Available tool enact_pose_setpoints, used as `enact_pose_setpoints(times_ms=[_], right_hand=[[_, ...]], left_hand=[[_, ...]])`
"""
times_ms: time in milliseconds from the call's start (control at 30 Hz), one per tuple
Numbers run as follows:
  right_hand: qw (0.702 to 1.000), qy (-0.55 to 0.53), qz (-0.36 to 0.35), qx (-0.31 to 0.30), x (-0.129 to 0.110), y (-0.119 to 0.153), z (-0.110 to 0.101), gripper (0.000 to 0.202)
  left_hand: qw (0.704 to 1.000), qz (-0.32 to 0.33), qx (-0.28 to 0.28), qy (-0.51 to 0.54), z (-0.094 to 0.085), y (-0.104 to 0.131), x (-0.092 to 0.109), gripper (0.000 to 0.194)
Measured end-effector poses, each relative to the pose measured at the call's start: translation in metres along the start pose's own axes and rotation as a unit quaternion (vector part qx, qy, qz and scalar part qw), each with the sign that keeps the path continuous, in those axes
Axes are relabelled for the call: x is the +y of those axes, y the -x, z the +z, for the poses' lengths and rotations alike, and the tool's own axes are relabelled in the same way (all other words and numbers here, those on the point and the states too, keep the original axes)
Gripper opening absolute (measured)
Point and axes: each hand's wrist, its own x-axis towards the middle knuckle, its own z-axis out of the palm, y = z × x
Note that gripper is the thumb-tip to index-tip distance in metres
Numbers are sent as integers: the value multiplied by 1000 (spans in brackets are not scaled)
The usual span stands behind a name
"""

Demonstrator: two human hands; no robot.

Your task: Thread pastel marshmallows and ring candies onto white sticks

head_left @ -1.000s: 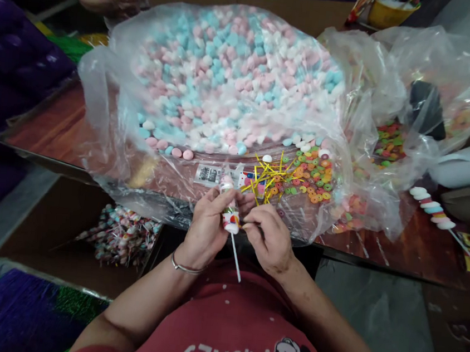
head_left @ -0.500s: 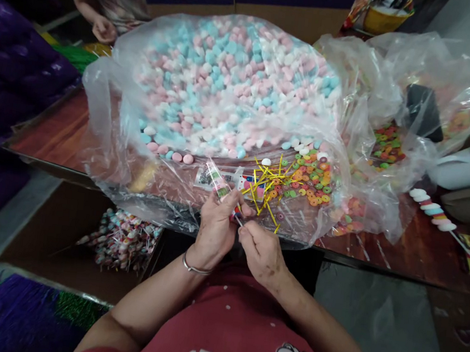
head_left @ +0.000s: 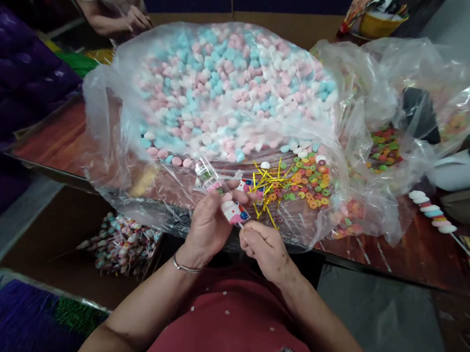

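A printed clear wrapper (head_left: 207,176) with pink and white candy inside lies across the fingers of my left hand (head_left: 212,218), which grips it near its middle. My right hand (head_left: 263,247) is closed on the thin white stick at the wrapper's lower end. Beyond my fingers, another printed wrapper (head_left: 247,185) lies flat on the plastic. Gold twist ties (head_left: 268,186) are scattered to its right, beside many small colored rings (head_left: 312,178). Behind them a large clear bag (head_left: 235,92) bulges with pink, blue and white candies.
An open cardboard box (head_left: 39,239) with many wrapped candy sticks stands below the table's left edge. A candy skewer (head_left: 433,212) lies at the right. Another person's hand (head_left: 137,20) shows behind the big bag.
The wrapped candy in my left hand has turned, so its printed face and lower end now show more. The other person's hand has moved up and to the right.
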Motion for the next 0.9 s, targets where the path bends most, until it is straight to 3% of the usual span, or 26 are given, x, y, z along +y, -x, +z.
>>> enact_pose_setpoints(times_ms=[167,367,467,533,567,633,700,767,833,900], right_hand=[[983,-179,38,33,9,-3,13,27],[972,-221,49,67,13,-5,21,29],[987,-142,32,68,15,-5,21,34],[999,21,-16,35,10,-2,15,34],[990,127,-57,12,5,1,9,33],[930,330,-159,-17,-12,7,-3,29],[850,456,-264,10,-34,12,-16,24],[735,563,-377,40,-53,16,-24,22],[631,642,-435,-21,-63,16,-29,29],[570,694,-431,-91,-63,16,-31,32]], left_hand=[[999,-8,-29,-11,7,4,-15,36],[994,-12,-55,-96,1,8,-23,32],[986,2,-80,-149,-4,10,-21,31],[979,18,-85,-183,-8,11,-15,29],[974,25,-87,-206,-11,12,-11,29],[959,12,-107,-263,-17,12,-1,32],[941,-63,-140,-302,-22,14,8,36],[920,-168,-177,-307,-27,16,12,39],[898,-245,-207,-302,-30,20,12,39],[872,-284,-241,-318,-32,22,12,39]])
